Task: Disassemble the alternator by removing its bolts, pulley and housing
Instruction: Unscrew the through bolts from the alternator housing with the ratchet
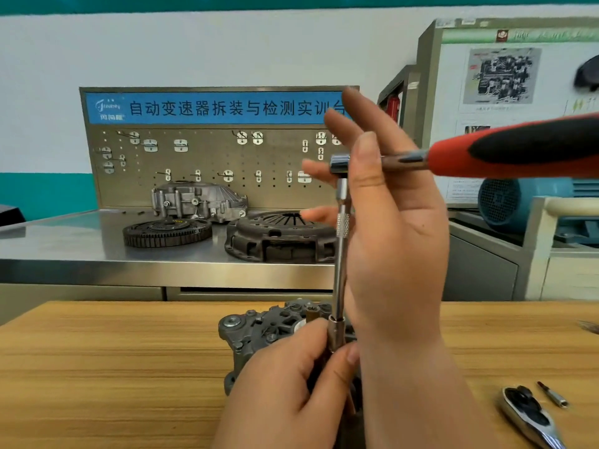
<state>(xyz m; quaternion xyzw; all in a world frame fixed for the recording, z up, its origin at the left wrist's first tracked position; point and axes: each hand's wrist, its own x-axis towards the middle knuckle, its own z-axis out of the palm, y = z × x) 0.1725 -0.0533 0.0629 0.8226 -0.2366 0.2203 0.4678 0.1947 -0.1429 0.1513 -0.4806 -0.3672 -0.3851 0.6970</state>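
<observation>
- The alternator (pixel 259 328) is sitting on the wooden counter (pixel 113 367), midway along its width and close to its far edge. The two hands are covering much of it.
- A socket (pixel 335 333) is standing upright on top of the alternator. The left grip (pixel 285 384) is pinching it between the thumb and curled fingers.
- An extension bar (pixel 339 280) is rising straight up from the socket to the ratchet head (pixel 339 163).
- The right grip (pixel 395 238) is raised beside the bar, its fingers spread and straight. The thumb is lying across the front of the ratchet's neck while the fingers are reaching past behind the head.
- The ratchet's red and black handle (pixel 518 147) is pointing out to the right, tilting slightly upward.
- A second ratchet (pixel 531 416) is lying on the wooden counter at the lower right, with a small bit (pixel 553 394) just beside it.
- Behind, a steel counter (pixel 64 241) is carrying a toothed flywheel (pixel 167 233), a clutch cover (pixel 278 236) and an aluminium housing (pixel 197 200). All three are sitting in front of a pegboard (pixel 214 157) with a blue sign.
- A blue motor (pixel 505 202) is showing at the far right.
</observation>
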